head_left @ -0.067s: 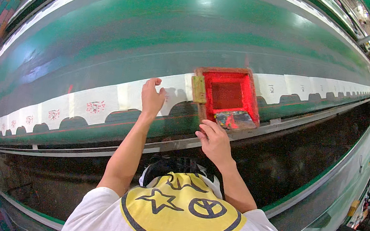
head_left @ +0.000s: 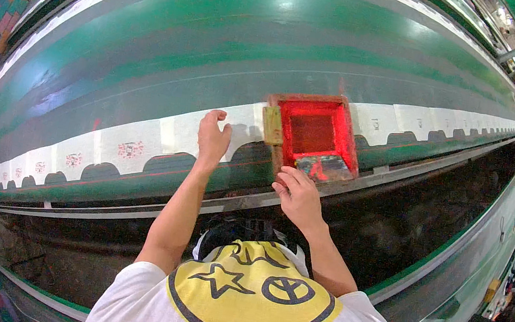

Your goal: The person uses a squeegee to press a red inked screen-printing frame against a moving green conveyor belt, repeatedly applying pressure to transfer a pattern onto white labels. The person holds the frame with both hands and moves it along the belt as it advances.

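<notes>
Long green tabletop [head_left: 153, 57] carries row of white fabric pieces [head_left: 132, 144] with small red prints. Left hand [head_left: 212, 139] raised over white piece, fingers loosely curled, gripping nothing. Red printing frame [head_left: 313, 135] lies just right of it on strip. Right hand [head_left: 297, 196] at frame's near edge, fingers extended, touching rim.

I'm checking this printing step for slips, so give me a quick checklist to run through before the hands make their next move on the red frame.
1. Red screen frame lies flat on the white fabric pieces: ok.
2. Right hand at the frame's near edge: ok, touching.
3. Left hand clear of the frame: ok, resting on the white piece beside it.
4. Frame lined up with the piece beneath: cannot tell.
5. Squeegee in reach: cannot tell, none visible.
</notes>
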### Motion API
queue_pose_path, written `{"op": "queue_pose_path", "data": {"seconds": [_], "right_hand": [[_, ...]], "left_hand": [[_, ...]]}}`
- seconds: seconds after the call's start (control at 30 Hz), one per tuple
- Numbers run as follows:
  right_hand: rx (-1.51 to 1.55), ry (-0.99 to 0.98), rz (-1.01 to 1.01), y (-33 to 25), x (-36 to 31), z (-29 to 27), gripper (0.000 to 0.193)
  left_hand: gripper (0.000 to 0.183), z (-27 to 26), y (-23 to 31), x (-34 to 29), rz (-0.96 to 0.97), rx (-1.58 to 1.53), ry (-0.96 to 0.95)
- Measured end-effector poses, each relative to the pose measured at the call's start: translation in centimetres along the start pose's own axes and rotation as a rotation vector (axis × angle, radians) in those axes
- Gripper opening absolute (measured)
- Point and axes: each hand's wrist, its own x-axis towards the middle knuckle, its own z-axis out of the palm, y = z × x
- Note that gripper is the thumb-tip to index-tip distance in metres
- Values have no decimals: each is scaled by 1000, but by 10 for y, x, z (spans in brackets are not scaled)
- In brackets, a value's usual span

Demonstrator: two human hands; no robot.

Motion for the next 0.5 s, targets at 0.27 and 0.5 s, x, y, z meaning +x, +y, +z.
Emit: {"op": "queue_pose_path", "data": {"seconds": [0.27, 0.5], "right_hand": [[23, -26, -76, 79, 10, -59, 25], [45, -90, -143, 150, 17, -94, 28]], "left_hand": [[33, 67, 64, -10, -99, -25, 3], [78, 102, 100, 0, -241, 125, 26]]}}
